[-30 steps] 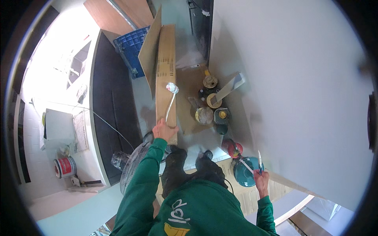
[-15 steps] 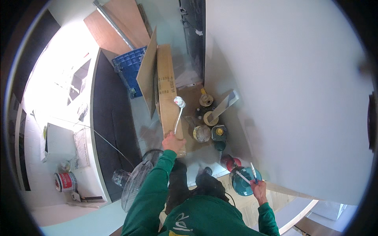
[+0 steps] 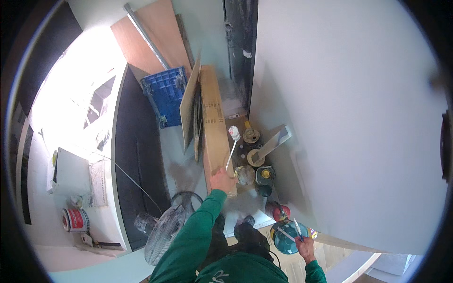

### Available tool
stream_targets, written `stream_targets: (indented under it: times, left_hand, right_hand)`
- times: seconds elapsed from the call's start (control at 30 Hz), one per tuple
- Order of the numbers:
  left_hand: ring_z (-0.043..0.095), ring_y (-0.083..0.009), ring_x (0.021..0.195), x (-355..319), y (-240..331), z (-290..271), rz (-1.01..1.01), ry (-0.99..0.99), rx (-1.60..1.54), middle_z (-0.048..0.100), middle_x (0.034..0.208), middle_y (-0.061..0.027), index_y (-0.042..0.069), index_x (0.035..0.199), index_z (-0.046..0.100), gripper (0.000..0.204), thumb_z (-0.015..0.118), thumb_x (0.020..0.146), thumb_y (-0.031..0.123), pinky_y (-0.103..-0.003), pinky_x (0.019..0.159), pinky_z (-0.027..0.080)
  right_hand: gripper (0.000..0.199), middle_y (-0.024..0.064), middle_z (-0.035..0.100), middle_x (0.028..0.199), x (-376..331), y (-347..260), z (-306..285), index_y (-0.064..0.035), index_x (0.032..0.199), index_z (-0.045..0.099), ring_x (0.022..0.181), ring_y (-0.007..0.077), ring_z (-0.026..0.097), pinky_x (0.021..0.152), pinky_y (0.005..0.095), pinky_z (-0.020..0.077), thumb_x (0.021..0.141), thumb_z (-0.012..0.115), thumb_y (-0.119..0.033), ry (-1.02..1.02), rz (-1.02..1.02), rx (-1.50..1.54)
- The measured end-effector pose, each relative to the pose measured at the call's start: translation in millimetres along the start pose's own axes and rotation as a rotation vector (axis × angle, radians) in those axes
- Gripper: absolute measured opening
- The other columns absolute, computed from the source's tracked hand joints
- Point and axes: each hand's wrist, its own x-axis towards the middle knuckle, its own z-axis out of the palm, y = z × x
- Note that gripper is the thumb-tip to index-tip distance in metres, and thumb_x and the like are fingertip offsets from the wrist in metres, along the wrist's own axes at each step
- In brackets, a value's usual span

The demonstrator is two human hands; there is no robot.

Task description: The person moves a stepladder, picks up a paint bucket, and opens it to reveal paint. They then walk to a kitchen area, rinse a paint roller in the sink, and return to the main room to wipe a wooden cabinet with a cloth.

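My left hand (image 3: 222, 180) is closed around the thin white handle of a stick with a lumpy white, pink-flecked head (image 3: 234, 132). The stick points up and away, over the right edge of a long cardboard box (image 3: 213, 120). At the lower right, my right hand (image 3: 306, 248) grips a slim white pen-like tool (image 3: 297, 228), its tip upward, beside a round teal container (image 3: 284, 245). A second thin white stick (image 3: 285, 233) crosses the container's top; whether my hand holds it too, I cannot tell.
Several cans and bottles stand by the wall, one jar (image 3: 244, 175) nearest the box. A red container (image 3: 277, 211) sits by my feet. An electric fan (image 3: 166, 235) is left of my arm. A blue plastic platform (image 3: 165, 94) and boards lean behind. A white counter (image 3: 101, 221) lies left.
The whole view has shifted a little. The lumpy head now sits slightly farther right relative to the box. Both hands keep their grips.
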Motion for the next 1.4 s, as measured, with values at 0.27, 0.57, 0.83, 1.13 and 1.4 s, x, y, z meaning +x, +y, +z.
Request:
stream_targets:
  times: [0.27, 0.57, 0.83, 1.13, 1.4]
  left_hand:
    - [0.067, -0.0369, 0.094, 1.8, 15.3, 16.0, 0.066, 0.003, -0.055, 0.068, 0.102, -0.0186, 0.001, 0.105, 0.059, 0.061, 0.077, 0.072, 0.05, -0.046, 0.081, 0.053]
    - [0.067, -0.036, 0.092, 3.6, 29.0, 72.5, 0.079, 0.098, -0.025, 0.066, 0.102, -0.0163, 0.005, 0.103, 0.057, 0.046, 0.073, 0.077, 0.039, -0.048, 0.079, 0.053]
    - [0.068, -0.038, 0.082, -2.4, 40.7, 125.0, 0.019, -0.078, -0.102, 0.068, 0.09, -0.0185, 0.005, 0.093, 0.062, 0.027, 0.061, 0.087, 0.031, -0.05, 0.072, 0.054]
    - [0.064, -0.0423, 0.071, -64.6, -1.2, 99.0, 0.089, -0.023, -0.572, 0.064, 0.073, -0.0212, 0.002, 0.074, 0.062, 0.034, 0.074, 0.079, 0.033, -0.05, 0.065, 0.05]
    - [0.064, -0.0412, 0.069, -115.7, -105.8, 62.0, -0.112, 0.182, -0.409, 0.065, 0.07, -0.0195, 0.001, 0.079, 0.061, 0.034, 0.08, 0.075, 0.028, -0.047, 0.063, 0.05]
  right_hand:
    - [0.031, 0.0242, 0.067, 0.077, -29.6, 16.7, 13.5, -0.0003, 0.086, 0.071, 0.076, 0.0405, 0.066, 0.069, 0.047, 0.0497, 0.084, 0.065, -0.031, 0.121, 0.02, 0.089]
    - [0.028, 0.018, 0.064, 0.065, -72.2, 28.8, 21.0, 0.0011, 0.082, 0.07, 0.062, 0.0262, 0.064, 0.06, 0.0414, 0.0481, 0.083, 0.063, -0.026, 0.22, 0.15, 0.176]
    - [0.02, 0.0048, 0.059, 0.06, -93.5, 89.8, 40.1, 0.0039, 0.084, 0.072, 0.053, 0.0132, 0.055, 0.051, 0.0295, 0.042, 0.083, 0.064, -0.015, 0.225, 0.257, 0.338]
    - [0.017, 0.0059, 0.062, 0.071, -86.4, 170.9, 41.3, 0.003, 0.078, 0.068, 0.061, 0.0151, 0.056, 0.054, 0.0298, 0.0426, 0.086, 0.062, -0.011, 0.168, 0.12, 0.278]
    - [0.021, 0.0035, 0.056, 0.059, -105.6, 153.0, 47.3, 0.0039, 0.078, 0.068, 0.051, 0.0134, 0.053, 0.047, 0.0296, 0.0396, 0.086, 0.06, -0.014, 0.245, 0.238, 0.328]
